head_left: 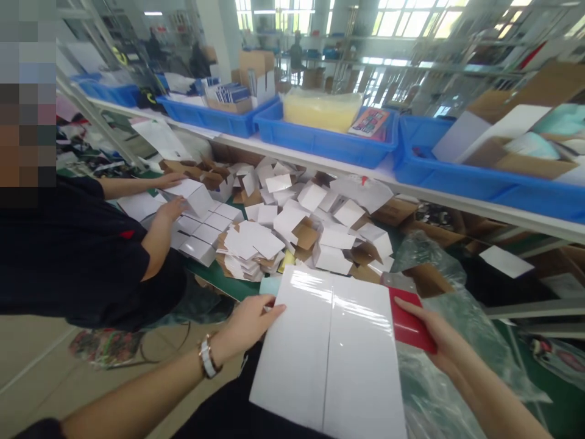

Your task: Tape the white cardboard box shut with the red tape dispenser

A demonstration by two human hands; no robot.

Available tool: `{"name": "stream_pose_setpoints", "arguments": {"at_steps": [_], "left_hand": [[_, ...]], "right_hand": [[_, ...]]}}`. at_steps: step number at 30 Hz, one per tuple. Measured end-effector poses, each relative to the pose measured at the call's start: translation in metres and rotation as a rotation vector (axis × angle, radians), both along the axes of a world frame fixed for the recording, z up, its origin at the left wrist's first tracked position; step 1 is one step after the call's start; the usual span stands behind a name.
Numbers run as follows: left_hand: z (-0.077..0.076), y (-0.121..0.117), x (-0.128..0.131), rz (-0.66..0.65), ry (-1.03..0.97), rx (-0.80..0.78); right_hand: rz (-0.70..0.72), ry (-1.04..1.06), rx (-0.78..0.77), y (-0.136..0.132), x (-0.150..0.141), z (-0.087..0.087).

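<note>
We hold the flat white carton blank [329,347] unfolded between us, left hand [249,323] pinching its left edge, right hand [429,332] closed under a red card [409,323] at its right edge, folded boxes [292,225] heaped beyond both hands, so ours looks barely begun

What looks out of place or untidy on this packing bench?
The small white boxes lie in a loose, tumbled heap with flaps open, not stacked. Crumpled clear plastic wrap spills beside the flat white carton held by the left hand and right hand.
</note>
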State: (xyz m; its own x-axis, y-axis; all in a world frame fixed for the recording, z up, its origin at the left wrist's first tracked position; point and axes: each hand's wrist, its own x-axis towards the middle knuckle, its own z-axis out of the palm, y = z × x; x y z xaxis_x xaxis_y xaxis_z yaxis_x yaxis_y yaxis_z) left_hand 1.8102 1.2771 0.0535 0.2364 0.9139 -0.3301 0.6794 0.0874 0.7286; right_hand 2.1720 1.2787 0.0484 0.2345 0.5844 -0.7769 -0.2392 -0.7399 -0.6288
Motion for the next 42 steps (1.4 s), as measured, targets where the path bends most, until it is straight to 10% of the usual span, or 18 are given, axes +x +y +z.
{"name": "stream_pose_setpoints", "arguments": {"at_steps": [4, 7, 12, 16, 24, 29, 42], "left_hand": [[-0.025, -0.036, 0.002, 0.158, -0.145, 0.139], [-0.026, -0.037, 0.005, 0.165, -0.123, 0.290], [0.000, -0.009, 0.019, 0.127, -0.201, 0.353], [0.025, 0.008, 0.052, 0.099, -0.549, 0.163], [0.037, 0.013, 0.102, 0.096, -0.997, -0.299], [0.039, 0.011, 0.102, 0.134, -1.149, -0.278], [0.038, 0.014, 0.092, 0.204, -1.304, -0.342]], "right_hand": [[0.067, -0.091, 0.061, 0.000, -0.002, -0.007], [0.231, -0.320, 0.228, -0.009, 0.019, 0.023], [0.717, -0.565, 0.211, -0.029, 0.019, 0.102], [0.970, -0.608, 0.191, -0.023, -0.009, 0.128], [1.221, -0.576, 0.263, 0.001, 0.000, 0.109], [1.246, -0.654, 0.444, -0.006, 0.027, 0.087], [1.220, -0.645, 0.528, -0.015, 0.020, 0.108]]}}
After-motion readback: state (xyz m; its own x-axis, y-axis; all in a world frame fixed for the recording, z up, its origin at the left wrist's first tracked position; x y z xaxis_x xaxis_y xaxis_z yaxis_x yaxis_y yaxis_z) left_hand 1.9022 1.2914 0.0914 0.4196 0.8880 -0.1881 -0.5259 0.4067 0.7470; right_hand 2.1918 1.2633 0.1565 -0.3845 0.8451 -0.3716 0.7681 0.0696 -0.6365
